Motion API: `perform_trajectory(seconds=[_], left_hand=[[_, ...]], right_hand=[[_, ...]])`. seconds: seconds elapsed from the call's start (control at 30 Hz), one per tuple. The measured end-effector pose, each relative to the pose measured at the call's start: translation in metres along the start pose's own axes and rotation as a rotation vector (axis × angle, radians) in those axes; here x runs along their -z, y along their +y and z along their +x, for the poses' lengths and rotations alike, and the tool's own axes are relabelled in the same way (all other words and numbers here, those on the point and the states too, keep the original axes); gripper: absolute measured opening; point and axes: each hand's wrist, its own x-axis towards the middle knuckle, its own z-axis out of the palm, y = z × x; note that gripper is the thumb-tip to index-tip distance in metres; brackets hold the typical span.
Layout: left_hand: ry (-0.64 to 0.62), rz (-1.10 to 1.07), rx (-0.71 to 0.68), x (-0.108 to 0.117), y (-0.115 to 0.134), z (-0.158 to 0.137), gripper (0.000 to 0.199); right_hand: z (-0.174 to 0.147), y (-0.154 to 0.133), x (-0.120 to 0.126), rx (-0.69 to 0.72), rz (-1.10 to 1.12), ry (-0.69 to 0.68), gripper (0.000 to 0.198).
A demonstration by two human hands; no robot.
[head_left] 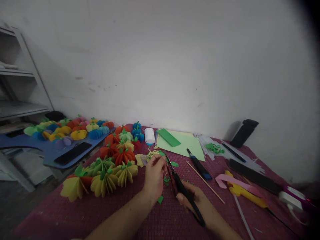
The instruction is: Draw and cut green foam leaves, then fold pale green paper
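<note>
A pale, scuffed wall (160, 66) fills the upper half of the frame, and below it spreads a desk (140, 216) covered in finely checked, dark red-purple cloth. At the lower centre are the scissors (184, 190) — long black handles, slim metal blades pointing up and leftward, seemingly a little parted. The right hand (195, 199) has its grip clamped around the handles. The left hand (155, 173) is just beside the blade tips, its fingers bent; I cannot tell whether that grip is closed on anything. Small, flat green paper scraps (166, 181) with cut edges lie under and around the blades. On the left of the frame, pleated paper pumpkins (124, 156) stand in rows, their scalloped leaves fanned out in orange, yellow, green and blue, many topped with green paper; more of them sit on a smooth blue desk (48, 150). Near the centre, a stiff green strip (169, 137) rests across matte, pale green sheets (191, 141). To the right come a dark-handled cutter (200, 165), a thin wooden stick (206, 183) and a yellow glue gun (250, 197) — a glossy pink ribbon (240, 184) lying over it.
</note>
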Motion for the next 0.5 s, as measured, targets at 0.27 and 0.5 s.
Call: perform_trajectory(seconds=[0.27, 0.5], left_hand=[[0.0, -0.042, 0.018, 0.0, 0.002, 0.001, 0.021], [0.0, 0.023, -0.003, -0.001, 0.004, 0.002, 0.021]], right_hand=[[0.001, -0.004, 0.0, -0.011, 0.103, 0.054, 0.044], [-0.006, -0.018, 0.013, 0.035, 0.18, -0.058, 0.044]])
